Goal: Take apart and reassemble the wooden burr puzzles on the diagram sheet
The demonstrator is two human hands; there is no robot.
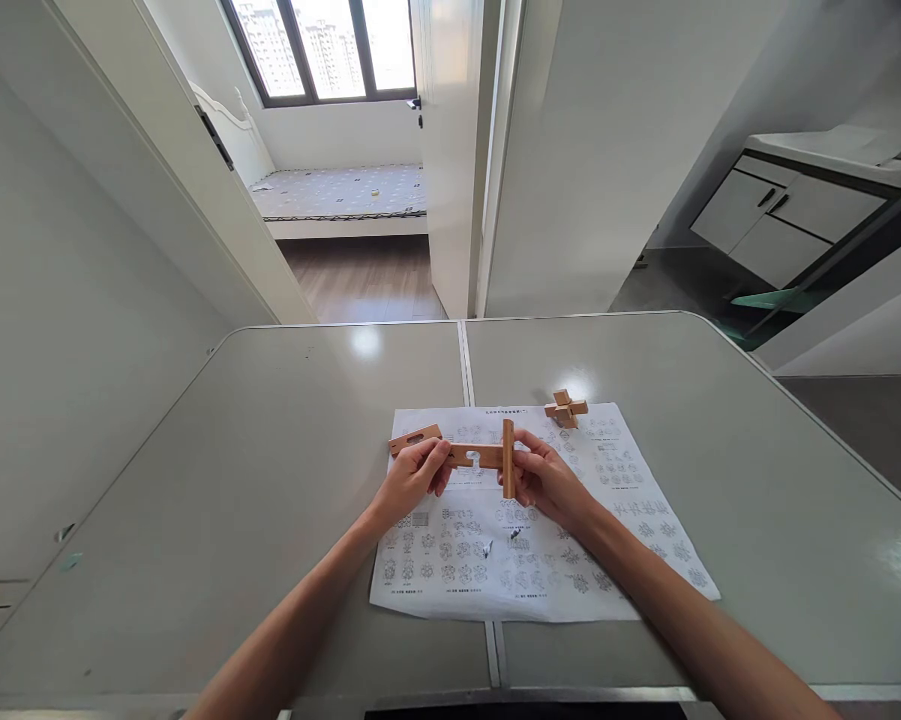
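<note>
Our left forearm (300, 620) and right forearm (667, 590) reached in from the bottom edge over the table (270, 480). With the left hand (414, 478) we had our fingers clamped on one end of a slotted wooden strip (489, 456), above a printed sheet (435, 550). With the right hand (551, 483) we had our fingers clamped on a wooden bar (508, 478) crossing the strip's other end; whether they also gripped the strip, we could not tell. Just beyond our left hand we saw a second slotted piece (402, 443) at the sheet's upper left corner. We had a cross-shaped wooden assembly (566, 411) at the sheet's far edge, on the right. Past the table we saw a bed (345, 190) below a window (322, 45).
</note>
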